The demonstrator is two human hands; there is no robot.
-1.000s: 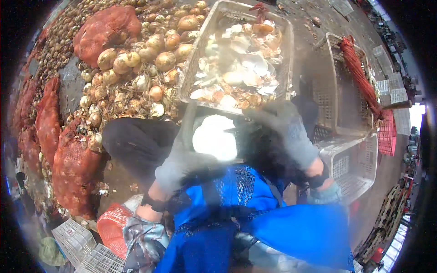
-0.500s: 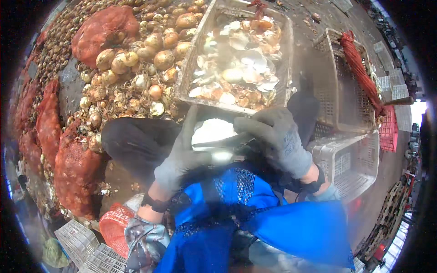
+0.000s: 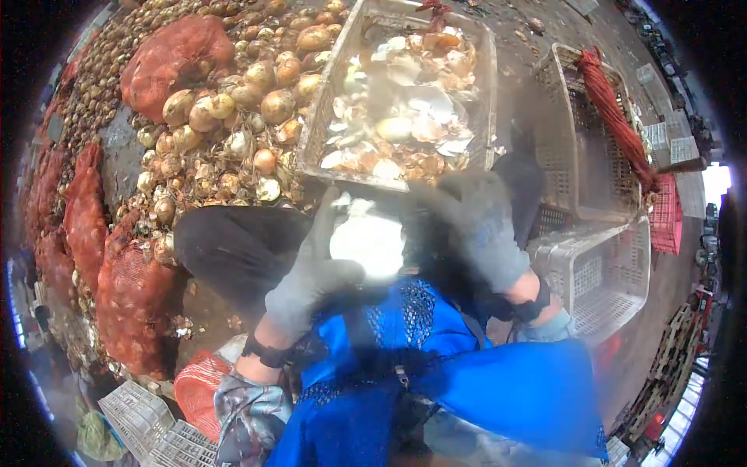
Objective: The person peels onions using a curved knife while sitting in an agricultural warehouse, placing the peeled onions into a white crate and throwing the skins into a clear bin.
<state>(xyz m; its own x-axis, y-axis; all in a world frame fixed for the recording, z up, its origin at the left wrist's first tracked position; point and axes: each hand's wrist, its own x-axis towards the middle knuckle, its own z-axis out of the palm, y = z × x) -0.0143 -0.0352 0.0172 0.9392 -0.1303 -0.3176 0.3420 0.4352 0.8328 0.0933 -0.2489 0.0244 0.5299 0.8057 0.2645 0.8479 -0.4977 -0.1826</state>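
My left hand (image 3: 305, 282), in a grey glove, is closed around the left side of a white peeled onion (image 3: 369, 245) held over my lap. The onion is overexposed, so its surface detail is lost. To its right, my gloved right hand (image 3: 484, 229) is curled and smeared by motion, apart from the onion. The knife in it is barely visible now; its dark blade shows more plainly in the earlier picture. Just beyond both hands stands a pale plastic crate (image 3: 354, 178) holding onion skins and some pale onions.
Heaped onions (image 3: 264, 161) spread across the far left, with red mesh sacks (image 3: 136, 300) beside them. At right stand a tall crate (image 3: 554, 148) with a red mesh bag (image 3: 611, 113) over it and a white crate (image 3: 599, 288). More crates (image 3: 138, 412) lie at lower left.
My right hand has pulled the blade up and away from the onion. In my left hand the onion has tilted, showing a broader white face.
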